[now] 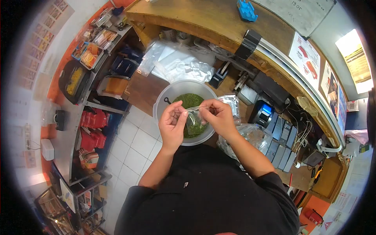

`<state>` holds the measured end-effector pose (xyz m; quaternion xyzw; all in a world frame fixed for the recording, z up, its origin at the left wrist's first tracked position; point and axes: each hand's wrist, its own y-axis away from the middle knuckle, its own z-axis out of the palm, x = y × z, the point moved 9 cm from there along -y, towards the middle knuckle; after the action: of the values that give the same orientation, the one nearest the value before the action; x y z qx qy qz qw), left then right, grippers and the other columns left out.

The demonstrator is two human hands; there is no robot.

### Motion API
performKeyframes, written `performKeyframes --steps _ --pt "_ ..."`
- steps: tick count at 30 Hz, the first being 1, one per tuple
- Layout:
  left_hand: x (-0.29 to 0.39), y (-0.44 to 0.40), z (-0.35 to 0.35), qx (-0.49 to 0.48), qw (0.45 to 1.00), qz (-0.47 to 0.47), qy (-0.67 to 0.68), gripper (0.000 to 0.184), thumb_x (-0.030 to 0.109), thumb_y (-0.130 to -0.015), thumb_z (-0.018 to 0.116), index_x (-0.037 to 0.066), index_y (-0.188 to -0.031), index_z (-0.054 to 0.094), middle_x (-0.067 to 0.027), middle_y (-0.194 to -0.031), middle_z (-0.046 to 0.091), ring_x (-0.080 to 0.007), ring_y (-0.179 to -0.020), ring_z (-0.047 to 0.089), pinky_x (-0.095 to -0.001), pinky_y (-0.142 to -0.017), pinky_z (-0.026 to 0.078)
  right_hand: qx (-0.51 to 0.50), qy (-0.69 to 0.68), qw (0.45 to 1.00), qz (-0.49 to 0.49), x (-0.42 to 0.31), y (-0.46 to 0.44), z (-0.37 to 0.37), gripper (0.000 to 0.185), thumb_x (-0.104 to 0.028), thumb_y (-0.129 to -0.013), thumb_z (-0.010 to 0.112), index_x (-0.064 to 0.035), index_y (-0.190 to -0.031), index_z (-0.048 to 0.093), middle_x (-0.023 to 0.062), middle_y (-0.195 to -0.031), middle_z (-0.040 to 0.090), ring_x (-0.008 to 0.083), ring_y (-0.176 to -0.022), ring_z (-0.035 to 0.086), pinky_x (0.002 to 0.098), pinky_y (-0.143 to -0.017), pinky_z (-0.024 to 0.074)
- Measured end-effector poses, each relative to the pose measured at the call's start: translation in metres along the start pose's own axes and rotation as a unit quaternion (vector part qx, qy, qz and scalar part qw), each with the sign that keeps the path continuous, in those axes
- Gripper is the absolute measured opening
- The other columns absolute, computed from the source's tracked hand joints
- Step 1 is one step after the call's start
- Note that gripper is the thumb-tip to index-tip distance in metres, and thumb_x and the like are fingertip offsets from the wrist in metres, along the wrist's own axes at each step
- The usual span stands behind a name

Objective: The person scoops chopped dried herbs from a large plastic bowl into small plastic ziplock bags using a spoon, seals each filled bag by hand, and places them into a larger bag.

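Both of my hands pinch the top edge of a small clear plastic bag (194, 122), one at each side. My left hand (172, 122) grips its left corner between thumb and fingers. On the right corner, my right hand (217, 114) is closed in the same way. The bag hangs over a white translucent bucket (159, 102) that holds green dried flakes (188, 99). Whether the bag has anything in it I cannot tell, as green shows through it. A black scoop handle (167, 100) lies at the bucket's left inner side.
Behind the bucket lies a stack of clear plastic bags (172, 62). Silver pouches (231, 105) and a crumpled clear bag (250, 135) are to its right. Farther right stand a card terminal (262, 112) and several grey boxes (280, 135). Shelves with red packets (94, 117) line the left.
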<state>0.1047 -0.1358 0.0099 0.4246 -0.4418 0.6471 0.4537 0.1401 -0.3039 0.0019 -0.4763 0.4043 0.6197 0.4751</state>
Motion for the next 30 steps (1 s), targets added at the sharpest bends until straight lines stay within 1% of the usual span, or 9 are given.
performKeyframes --steps 6,12,16,17,19,21,25,27,30 --pt "-0.006 0.005 0.008 -0.057 0.998 -0.009 -0.010 0.044 -0.008 -0.092 0.061 -0.002 -0.134 0.054 -0.0019 -0.098 0.059 -0.0066 -0.086 0.056 -0.0204 -0.075 0.046 -0.049 0.021 0.998 0.023 0.004 0.007 0.011 0.011 -0.005 -0.092 0.070 0.0005 -0.100 0.066 0.0009 -0.083 0.066 0.0055 -0.067 0.060 0.0214 -0.058 0.0489" --pt "-0.008 0.012 0.023 -0.091 0.995 -0.025 -0.034 0.041 -0.009 -0.089 0.063 -0.001 -0.129 0.060 -0.0010 -0.094 0.059 -0.0062 -0.085 0.055 -0.0205 -0.073 0.044 -0.050 0.128 0.990 0.036 0.010 0.018 0.000 0.009 -0.007 -0.091 0.070 -0.0008 -0.096 0.067 -0.0012 -0.080 0.064 0.0041 -0.068 0.058 0.0215 -0.059 0.0475" --pt "-0.019 0.019 0.038 -0.223 0.966 0.015 -0.127 0.051 0.001 -0.085 0.074 0.001 -0.133 0.059 -0.0075 -0.113 0.068 -0.0130 -0.090 0.058 -0.0280 -0.083 0.045 -0.058 0.085 0.993 0.061 0.006 0.043 -0.032 0.009 -0.008 -0.092 0.070 -0.0010 -0.095 0.066 -0.0007 -0.079 0.064 0.0045 -0.068 0.058 0.0216 -0.059 0.0471" --pt "-0.017 0.021 0.045 -0.233 0.966 -0.022 -0.107 0.061 0.005 -0.084 0.077 0.002 -0.140 0.054 -0.0103 -0.123 0.067 -0.0165 -0.096 0.059 -0.0301 -0.088 0.045 -0.068 0.072 0.991 0.085 0.005 0.053 -0.043 0.009 -0.008 -0.092 0.070 -0.0011 -0.095 0.066 -0.0002 -0.079 0.064 0.0049 -0.067 0.058 0.0217 -0.059 0.0473" --pt "-0.012 0.020 0.057 -0.233 0.968 -0.013 -0.089 0.063 0.006 -0.084 0.077 0.002 -0.142 0.052 -0.0100 -0.122 0.067 -0.0168 -0.099 0.058 -0.0302 -0.090 0.044 -0.091 0.045 0.991 0.091 0.004 0.070 -0.069 0.007 -0.007 -0.092 0.069 -0.0016 -0.095 0.066 0.0012 -0.079 0.065 0.0068 -0.065 0.059 0.0230 -0.060 0.0488" --pt "-0.017 0.018 0.054 -0.223 0.972 -0.010 -0.073 0.063 0.007 -0.087 0.074 0.001 -0.144 0.048 -0.0102 -0.120 0.067 -0.0163 -0.104 0.057 -0.0309 -0.093 0.043 -0.063 0.109 0.980 0.153 0.006 0.091 -0.109 0.006 -0.004 -0.090 0.069 -0.0019 -0.094 0.066 0.0021 -0.081 0.067 0.0077 -0.069 0.060 0.0237 -0.063 0.0495" --pt "-0.028 0.009 0.043 -0.190 0.979 -0.042 -0.058 0.054 0.005 -0.091 0.069 0.000 -0.141 0.050 -0.0103 -0.117 0.067 -0.0149 -0.102 0.058 -0.0305 -0.091 0.045 -0.029 0.184 0.970 0.157 0.035 0.113 -0.177 0.013 -0.005 -0.089 0.071 0.0003 -0.101 0.067 0.0035 -0.083 0.068 0.0101 -0.074 0.061 0.0257 -0.067 0.0507" --pt "-0.031 0.005 0.038 -0.177 0.981 -0.052 -0.065 0.053 0.005 -0.092 0.068 -0.001 -0.141 0.050 -0.0100 -0.116 0.067 -0.0148 -0.101 0.058 -0.0304 -0.091 0.045 0.045 0.489 0.859 0.145 0.025 0.112 -0.207 0.029 -0.016 -0.084 0.074 -0.0020 -0.110 0.070 0.0093 -0.090 0.072 0.0185 -0.085 0.068 0.0327 -0.077 0.0540" --pt "-0.032 0.000 0.035 -0.160 0.982 -0.063 -0.079 0.049 0.004 -0.093 0.066 0.000 -0.140 0.051 -0.0092 -0.114 0.067 -0.0136 -0.099 0.058 -0.0300 -0.091 0.046 0.122 0.365 0.912 0.143 0.053 0.078 -0.229 0.035 -0.024 -0.084 0.075 -0.0033 -0.112 0.072 0.0133 -0.094 0.073 0.0222 -0.086 0.069 0.0356 -0.079 0.0540"
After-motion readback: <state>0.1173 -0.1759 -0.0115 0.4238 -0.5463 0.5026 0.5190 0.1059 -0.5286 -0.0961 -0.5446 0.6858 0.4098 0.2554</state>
